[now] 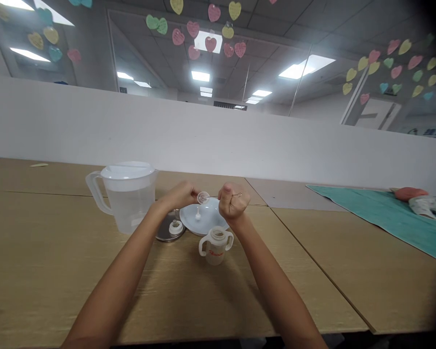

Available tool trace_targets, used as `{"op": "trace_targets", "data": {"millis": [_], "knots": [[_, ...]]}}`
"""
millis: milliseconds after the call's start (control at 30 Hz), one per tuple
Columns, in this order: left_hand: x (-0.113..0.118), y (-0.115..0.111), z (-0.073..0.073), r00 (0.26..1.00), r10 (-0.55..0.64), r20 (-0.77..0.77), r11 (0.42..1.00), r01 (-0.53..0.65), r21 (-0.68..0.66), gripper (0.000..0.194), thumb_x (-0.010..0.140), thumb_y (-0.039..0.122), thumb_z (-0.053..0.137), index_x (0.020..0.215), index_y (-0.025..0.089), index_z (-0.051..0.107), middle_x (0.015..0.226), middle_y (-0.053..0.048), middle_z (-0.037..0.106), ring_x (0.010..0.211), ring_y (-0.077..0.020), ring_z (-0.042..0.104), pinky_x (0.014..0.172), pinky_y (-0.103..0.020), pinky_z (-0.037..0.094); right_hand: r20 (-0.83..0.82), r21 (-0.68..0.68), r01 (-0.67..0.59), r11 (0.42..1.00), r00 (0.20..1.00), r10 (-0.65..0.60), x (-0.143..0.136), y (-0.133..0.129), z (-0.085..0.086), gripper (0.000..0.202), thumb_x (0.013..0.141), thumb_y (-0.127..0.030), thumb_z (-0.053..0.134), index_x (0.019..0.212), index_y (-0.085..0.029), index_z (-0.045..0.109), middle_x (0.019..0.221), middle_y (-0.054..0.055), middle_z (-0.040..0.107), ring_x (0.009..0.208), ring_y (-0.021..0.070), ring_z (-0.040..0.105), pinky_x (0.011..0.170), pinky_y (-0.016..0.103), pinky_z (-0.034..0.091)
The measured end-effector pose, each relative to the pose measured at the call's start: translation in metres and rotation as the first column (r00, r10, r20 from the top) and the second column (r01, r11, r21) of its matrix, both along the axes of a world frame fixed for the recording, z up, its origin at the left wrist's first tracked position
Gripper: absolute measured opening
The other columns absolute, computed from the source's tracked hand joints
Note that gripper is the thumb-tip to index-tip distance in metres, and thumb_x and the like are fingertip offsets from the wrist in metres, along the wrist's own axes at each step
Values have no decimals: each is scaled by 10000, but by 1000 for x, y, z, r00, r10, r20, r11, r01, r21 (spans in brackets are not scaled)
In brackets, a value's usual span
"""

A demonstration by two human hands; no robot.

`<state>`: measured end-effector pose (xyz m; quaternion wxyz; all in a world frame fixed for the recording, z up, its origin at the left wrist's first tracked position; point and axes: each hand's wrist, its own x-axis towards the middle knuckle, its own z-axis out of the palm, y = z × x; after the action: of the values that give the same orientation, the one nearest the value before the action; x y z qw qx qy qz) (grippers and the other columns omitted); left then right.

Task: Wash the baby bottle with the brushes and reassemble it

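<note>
My left hand point(184, 195) is closed in a pinch on a clear round silicone piece point(203, 197), which looks like a bottle's straw top. A thin tube with a white weighted end point(198, 216) shows just below it; whether the two are joined is unclear. My right hand point(234, 200) makes a fist around a thin wire brush point(213, 197), whose looped end sticks out on the right. The brush's other end meets the clear piece. Both hands are above a white bowl point(189, 224). Nearer me stands an uncapped two-handled baby bottle point(215, 252) with red lettering.
A lidded clear pitcher point(129, 203) holding liquid stands at left. Beside it, a round metal tray point(163, 233) bears a white bottle collar point(176, 227). At far right a green cloth point(381, 213) lies under a red and white item point(412, 195). A white wall point(203, 140) borders the table.
</note>
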<state>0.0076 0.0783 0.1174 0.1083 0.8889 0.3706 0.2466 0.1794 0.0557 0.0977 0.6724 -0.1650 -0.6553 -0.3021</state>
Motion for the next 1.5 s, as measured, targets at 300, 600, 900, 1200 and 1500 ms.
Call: {"op": "trace_targets", "data": {"millis": [300, 600, 900, 1200, 1500], "knots": [[1, -2, 1, 1000, 30, 4, 1000, -30, -8, 207, 666, 224, 479, 512, 128, 577, 446, 65, 391, 518, -83, 303, 476, -202, 208, 11, 7, -24, 1000, 1000, 24, 0, -3, 2, 477, 932, -205, 288, 470, -178, 403, 413, -15, 396, 409, 80, 385, 458, 235, 278], [12, -12, 6, 995, 1, 101, 997, 8, -82, 182, 679, 266, 596, 680, 120, 706, 568, 18, 603, 560, -99, 452, 527, -192, 299, -9, -106, 6, 994, 1000, -7, -1, 5, -1, 502, 945, -238, 275, 473, -169, 431, 421, 2, 435, 403, 85, 416, 455, 236, 283], [27, -14, 2, 973, -31, 229, 997, 45, -55, 206, 701, 282, 599, 731, 115, 716, 646, -9, 655, 631, -132, 527, 601, -212, 372, 6, -275, -7, 961, 1000, 9, -3, 26, -14, 537, 952, -250, 253, 467, -154, 462, 433, 16, 493, 406, 75, 465, 470, 216, 308], [31, -2, -12, 951, -9, 308, 987, 58, -151, 211, 685, 272, 603, 737, 98, 711, 622, -7, 634, 592, -116, 508, 565, -210, 367, 74, -516, 23, 856, 997, 18, 3, 5, 12, 473, 919, -367, 344, 514, -162, 475, 450, -23, 458, 428, 69, 422, 465, 202, 250], [31, -12, -2, 940, 29, 340, 988, 25, -152, 206, 663, 282, 613, 676, 97, 703, 584, -2, 616, 555, -109, 486, 528, -207, 340, 125, -565, 153, 811, 987, -99, -1, -1, 19, 487, 946, -354, 222, 587, -170, 495, 496, 1, 471, 452, 99, 397, 494, 236, 221]]}}
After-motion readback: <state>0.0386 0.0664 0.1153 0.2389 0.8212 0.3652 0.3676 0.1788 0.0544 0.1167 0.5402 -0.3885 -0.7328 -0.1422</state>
